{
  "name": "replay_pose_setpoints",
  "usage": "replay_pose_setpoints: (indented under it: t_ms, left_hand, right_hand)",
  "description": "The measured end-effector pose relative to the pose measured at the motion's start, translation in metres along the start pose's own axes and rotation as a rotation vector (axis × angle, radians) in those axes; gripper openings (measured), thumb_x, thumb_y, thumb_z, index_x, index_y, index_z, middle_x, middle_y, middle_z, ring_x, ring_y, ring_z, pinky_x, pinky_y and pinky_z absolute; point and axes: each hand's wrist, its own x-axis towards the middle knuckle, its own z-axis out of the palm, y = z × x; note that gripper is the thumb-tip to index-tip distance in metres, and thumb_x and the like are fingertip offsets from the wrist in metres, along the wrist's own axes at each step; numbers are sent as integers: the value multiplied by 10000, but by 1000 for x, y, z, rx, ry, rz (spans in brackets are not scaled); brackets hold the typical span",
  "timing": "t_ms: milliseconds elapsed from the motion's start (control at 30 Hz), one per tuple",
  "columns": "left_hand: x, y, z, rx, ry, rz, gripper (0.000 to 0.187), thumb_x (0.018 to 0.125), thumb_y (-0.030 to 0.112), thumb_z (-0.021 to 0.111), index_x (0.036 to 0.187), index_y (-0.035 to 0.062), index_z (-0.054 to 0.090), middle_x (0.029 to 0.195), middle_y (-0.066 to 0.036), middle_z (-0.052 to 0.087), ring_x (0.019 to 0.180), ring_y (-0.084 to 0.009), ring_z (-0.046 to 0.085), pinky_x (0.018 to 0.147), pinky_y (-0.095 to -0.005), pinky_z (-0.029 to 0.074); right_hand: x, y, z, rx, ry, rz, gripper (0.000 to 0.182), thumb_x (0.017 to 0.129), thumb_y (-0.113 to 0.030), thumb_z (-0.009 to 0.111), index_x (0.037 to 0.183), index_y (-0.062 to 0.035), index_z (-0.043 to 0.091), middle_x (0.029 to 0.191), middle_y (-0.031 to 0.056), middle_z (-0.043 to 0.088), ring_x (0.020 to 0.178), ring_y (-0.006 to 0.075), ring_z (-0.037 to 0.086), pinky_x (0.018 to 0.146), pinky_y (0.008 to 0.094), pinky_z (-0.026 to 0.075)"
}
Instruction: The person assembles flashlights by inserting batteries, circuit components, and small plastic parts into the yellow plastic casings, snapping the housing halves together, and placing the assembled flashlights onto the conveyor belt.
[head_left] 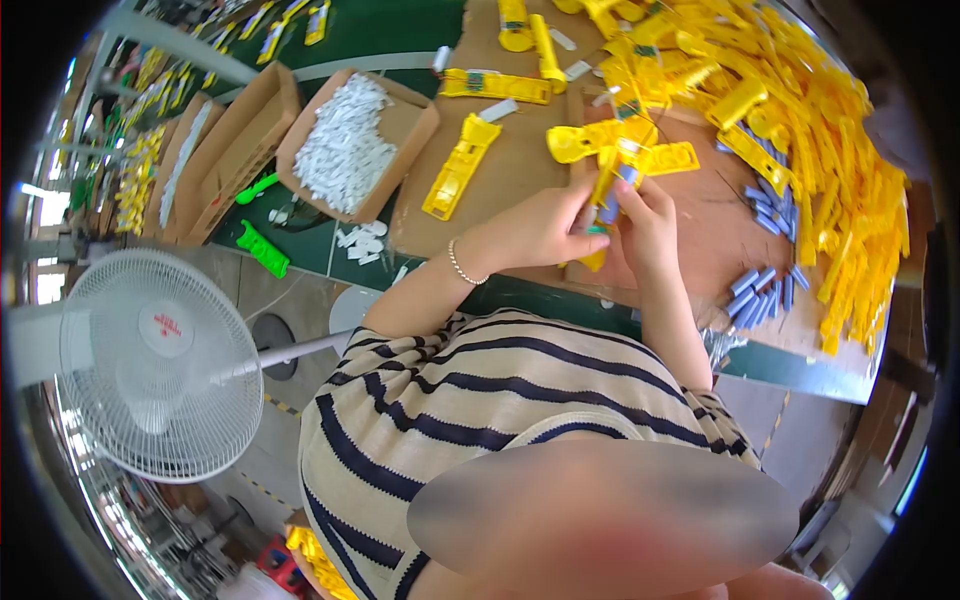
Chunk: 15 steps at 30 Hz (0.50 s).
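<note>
Hands (548,230) closed on yellow casing (594,262) above cardboard (415,215) on green table (520,295), white fan (160,365) nearby.

Yellow casings (461,168) look glossy plastic, the boxes (407,132) matt cardboard, the shirt (455,432) cloth.

Head view: from wearer's head, facing forward and steeply down, wide, dark-cornered. Cream shirt with navy stripes (450,378) close, lower centre; green-topped worktable (385,28) beyond, across top; round white fan (160,365), left.
</note>
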Motion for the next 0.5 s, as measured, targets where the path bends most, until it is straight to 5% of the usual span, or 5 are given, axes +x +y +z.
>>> replay_pose_setpoints:
  t_ms: [67, 100, 167, 267, 500]
  left_hand:
    - [-10, -10, -27, 387, -131, 80, 512, 820, 208, 681, 1254, -4, 511, 1091, -164, 619, 991, -247, 602, 869, -311, 471]
    - [-13, -15, -45, 364, -46, 152, 356, 815, 221, 688, 1104, 20, 635, 1030, -170, 644, 922, -244, 620, 804, -284, 491]
    - [-27, -7, -89, 222, 205, -191, 275, 863, 206, 632, 1077, 35, 652, 906, -129, 678, 791, -195, 647, 731, -277, 500]
    - [-40, -75, -163, 639, 632, -281, 196, 878, 110, 552, 1003, 27, 678, 938, -150, 689, 837, -263, 664, 754, -317, 506]
    - [-40, -174, -230, 1102, 344, -243, 180, 794, 104, 618, 959, 66, 682, 1000, -103, 633, 938, -301, 610, 790, -386, 498]
  right_hand:
    - [-3, -2, 9, 258, 130, 47, 275, 915, -176, 580, 1077, 45, 569, 918, 144, 653, 756, 204, 634, 681, 329, 527]
    - [3, 2, -6, 225, 123, 46, 300, 922, -190, 570, 1101, 51, 549, 942, 161, 652, 777, 230, 644, 700, 347, 537]
    - [11, 1, -36, 187, 82, 2, 341, 931, -234, 562, 1109, 56, 537, 952, 174, 651, 788, 243, 652, 708, 361, 546]
    - [4, -16, -37, 153, 54, -2, 352, 947, -256, 523, 1142, 36, 513, 949, 177, 642, 771, 236, 657, 669, 363, 556]
    - [-1, -12, -10, 192, -74, 105, 361, 927, -271, 557, 1125, 31, 531, 959, 150, 652, 773, 212, 660, 693, 337, 558]
